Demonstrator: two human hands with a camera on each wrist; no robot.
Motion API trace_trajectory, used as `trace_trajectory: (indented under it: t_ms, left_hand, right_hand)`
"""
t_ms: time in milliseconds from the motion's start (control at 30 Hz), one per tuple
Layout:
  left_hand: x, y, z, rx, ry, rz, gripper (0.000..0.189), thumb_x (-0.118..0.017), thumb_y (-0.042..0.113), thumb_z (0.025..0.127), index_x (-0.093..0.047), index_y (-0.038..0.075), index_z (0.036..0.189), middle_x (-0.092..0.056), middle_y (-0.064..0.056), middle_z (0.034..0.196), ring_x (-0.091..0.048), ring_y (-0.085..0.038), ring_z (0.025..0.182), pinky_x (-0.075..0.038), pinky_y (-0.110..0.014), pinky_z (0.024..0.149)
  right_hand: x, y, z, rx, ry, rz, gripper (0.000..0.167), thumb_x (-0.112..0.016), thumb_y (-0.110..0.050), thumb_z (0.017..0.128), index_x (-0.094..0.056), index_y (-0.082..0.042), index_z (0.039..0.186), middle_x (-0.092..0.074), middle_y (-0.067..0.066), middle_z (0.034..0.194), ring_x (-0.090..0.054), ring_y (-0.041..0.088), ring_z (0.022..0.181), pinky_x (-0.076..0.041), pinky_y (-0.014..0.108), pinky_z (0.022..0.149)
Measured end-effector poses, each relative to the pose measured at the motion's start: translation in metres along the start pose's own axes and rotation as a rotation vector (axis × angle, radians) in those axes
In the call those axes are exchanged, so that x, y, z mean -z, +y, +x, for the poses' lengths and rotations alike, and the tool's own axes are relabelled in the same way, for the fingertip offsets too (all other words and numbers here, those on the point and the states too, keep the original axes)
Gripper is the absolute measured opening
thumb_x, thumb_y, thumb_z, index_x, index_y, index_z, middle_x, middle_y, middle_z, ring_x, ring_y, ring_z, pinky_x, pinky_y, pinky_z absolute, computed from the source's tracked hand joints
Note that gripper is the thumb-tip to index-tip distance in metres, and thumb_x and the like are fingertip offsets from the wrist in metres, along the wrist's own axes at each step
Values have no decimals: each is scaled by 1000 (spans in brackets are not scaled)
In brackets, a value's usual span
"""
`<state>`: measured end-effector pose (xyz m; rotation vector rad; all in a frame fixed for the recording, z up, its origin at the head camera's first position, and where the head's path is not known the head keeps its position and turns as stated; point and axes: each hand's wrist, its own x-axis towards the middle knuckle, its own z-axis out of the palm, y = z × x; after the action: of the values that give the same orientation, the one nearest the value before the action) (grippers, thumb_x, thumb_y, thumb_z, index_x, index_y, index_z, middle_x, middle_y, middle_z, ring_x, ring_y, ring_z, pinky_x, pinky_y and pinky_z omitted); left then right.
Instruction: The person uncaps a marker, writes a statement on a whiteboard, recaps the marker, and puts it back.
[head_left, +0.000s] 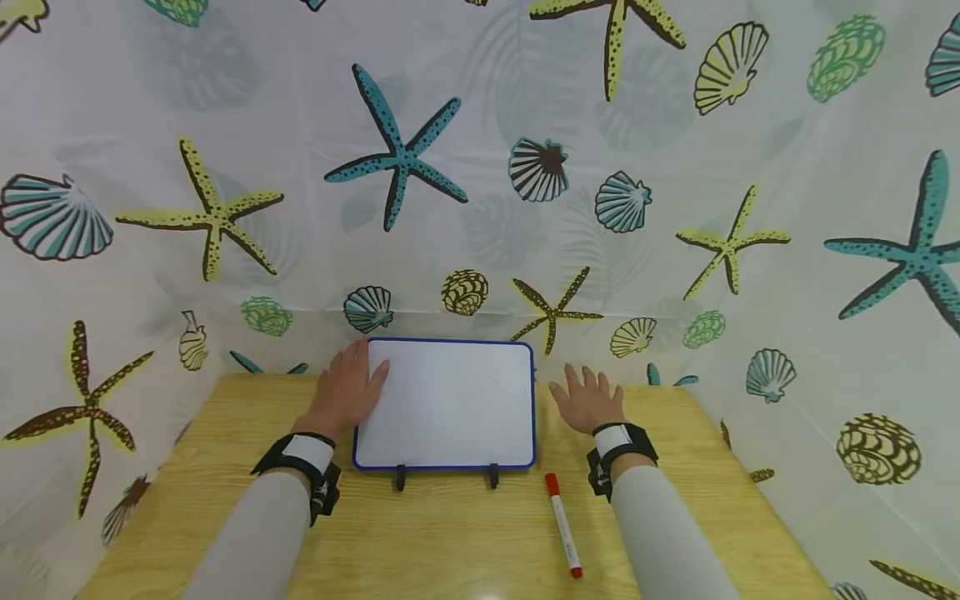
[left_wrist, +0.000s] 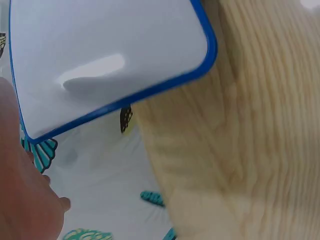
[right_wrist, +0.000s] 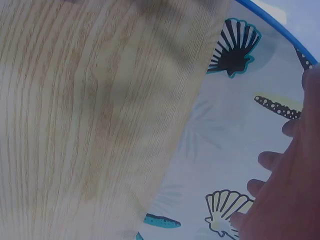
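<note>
A blue-framed whiteboard (head_left: 450, 404) stands on the wooden table, with two black feet (head_left: 401, 477) at its lower edge. My left hand (head_left: 345, 390) is at its upper left side, fingers extended, the thumb overlapping the white surface in the head view. Whether that hand touches the board I cannot tell. To the right of the board, my right hand (head_left: 589, 402) is apart from it, palm down with fingers spread, holding nothing. A red-capped marker (head_left: 564, 525) lies on the table between the board and my right forearm.
The light wooden table (head_left: 420, 542) ends just behind the board. Beyond it hangs a white cloth (head_left: 480, 242) printed with starfish and shells, also along both sides. A black strap with a small device is on each wrist.
</note>
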<state>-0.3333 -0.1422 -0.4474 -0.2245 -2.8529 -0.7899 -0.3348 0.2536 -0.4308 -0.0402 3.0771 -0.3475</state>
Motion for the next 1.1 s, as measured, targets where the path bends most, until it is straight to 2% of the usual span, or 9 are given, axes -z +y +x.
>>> trace_trajectory:
  t_ms: [67,233,400,567,733,833,900,1000,1100]
  left_hand:
    - [-7,-3,-6,18,-12,-110,76,-31,45,110,-10,-10,159,-15,-32,165,-17,-53,150,-18,-67,121]
    - [-20,-9,-22,107,-87,-339,80,-22,49,111,9,-7,159,2,-31,167,-4,-48,154,-11,-61,124]
    - [-27,-11,-34,128,-70,-467,73,-23,43,112,8,-3,161,0,-27,168,-4,-44,155,-11,-60,124]
    - [-36,-14,-42,152,-74,-521,66,-27,34,113,2,1,162,-9,-26,168,-13,-46,153,-17,-61,122]
    - [-46,-20,-50,196,-96,-558,62,-30,32,113,-4,4,162,-19,-29,165,-23,-49,150,-24,-64,119]
    - [-51,-25,-55,222,-121,-576,61,-31,34,112,-8,6,161,-20,-28,165,-23,-49,150,-24,-65,119]
    - [-52,-28,-58,224,-140,-588,59,-30,34,112,-10,6,161,-20,-27,166,-21,-48,151,-23,-64,120]
    - [-53,-29,-63,225,-168,-609,58,-30,34,113,-13,5,160,-19,-26,166,-19,-46,152,-21,-64,121]
    - [-54,-27,-67,221,-180,-634,57,-29,33,113,-15,5,160,-19,-25,166,-18,-45,153,-19,-62,122]
  right_hand:
    - [-7,1,-6,9,9,-3,67,-30,-48,110,-25,-6,162,-22,29,164,-14,55,150,-8,77,116]
    - [-25,3,-19,52,47,-6,65,-32,-47,110,-30,-6,161,-27,29,162,-21,55,148,-14,78,114]
    - [-37,5,-34,65,60,-9,65,-34,-48,109,-33,-5,159,-31,30,159,-27,55,145,-21,76,113]
    - [-46,10,-57,49,48,-35,66,-39,-49,108,-39,-2,155,-40,30,153,-37,54,139,-30,74,108]
    - [-53,13,-83,57,19,-68,66,-51,-48,105,-49,3,147,-54,28,138,-50,50,127,-39,70,103]
    - [-55,13,-98,53,-16,-80,62,-62,-48,99,-60,5,131,-64,23,121,-62,42,109,-48,64,94]
    - [-55,11,-108,29,-57,-54,54,-68,-47,95,-66,2,118,-66,15,103,-64,33,89,-53,52,79]
    - [-58,13,-122,-12,-106,3,39,-76,-41,90,-68,-4,98,-61,5,82,-56,22,68,-46,36,58]
    - [-63,17,-132,-31,-124,47,28,-79,-33,88,-65,-8,84,-55,1,72,-51,17,60,-38,29,51]
